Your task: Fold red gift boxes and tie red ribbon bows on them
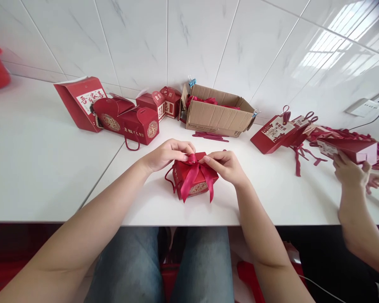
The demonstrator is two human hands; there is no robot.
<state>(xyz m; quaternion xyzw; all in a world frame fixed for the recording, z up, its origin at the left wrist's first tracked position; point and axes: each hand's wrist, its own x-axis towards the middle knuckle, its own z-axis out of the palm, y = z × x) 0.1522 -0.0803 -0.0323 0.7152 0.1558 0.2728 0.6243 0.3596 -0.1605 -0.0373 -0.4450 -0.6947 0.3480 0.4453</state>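
In front of me on the white table stands a small red gift box [180, 170] with a gold round emblem and a red cord handle at its left side. A crimson ribbon [192, 176] is tied in a bow on its top, with two tails hanging over the near face. My left hand [169, 155] pinches the bow's left loop between thumb and fingers. From the right, my right hand [225, 166] is closed on the bow's other side, thumb and forefinger together near the knot. The far side of the box is hidden by my hands.
Several red gift boxes [142, 126] stand at the back left. A cardboard box [217, 117] of red ribbon sits by the wall, cut strips [210, 136] before it. Rightward are red bags [273, 132] and a co-worker's hands [352, 170] holding a red box [350, 149].
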